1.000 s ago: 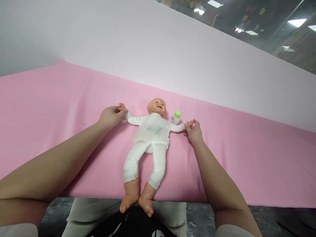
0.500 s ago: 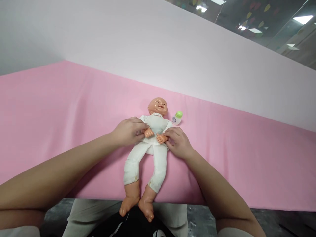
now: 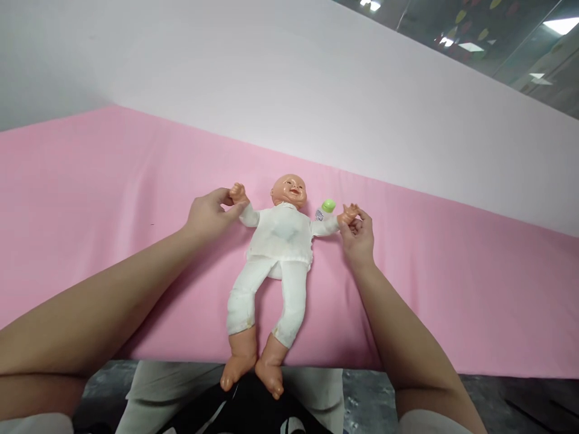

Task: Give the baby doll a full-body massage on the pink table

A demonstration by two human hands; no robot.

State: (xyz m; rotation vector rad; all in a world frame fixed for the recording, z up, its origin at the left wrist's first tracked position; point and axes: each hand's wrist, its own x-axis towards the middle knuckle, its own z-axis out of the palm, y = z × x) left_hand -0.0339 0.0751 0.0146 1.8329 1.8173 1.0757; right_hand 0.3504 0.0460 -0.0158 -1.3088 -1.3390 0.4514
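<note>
No text, brand, number or sign can be read anywhere in the view. The only thing that carries any print is the small white bottle with a green cap [image 3: 324, 210], lying on the pink sheet [image 3: 90, 199] toward its far edge, just beside the doll [image 3: 280, 241]. A small label with bluish marks shows on the bottle's side, but it is too small and blurred to make out a single letter. The doll's white clothes bear no lettering. At the bottom edge of the view, some white marks show on the dark cloth of the person's clothing [image 3: 253, 416], cut off and unreadable.
</note>
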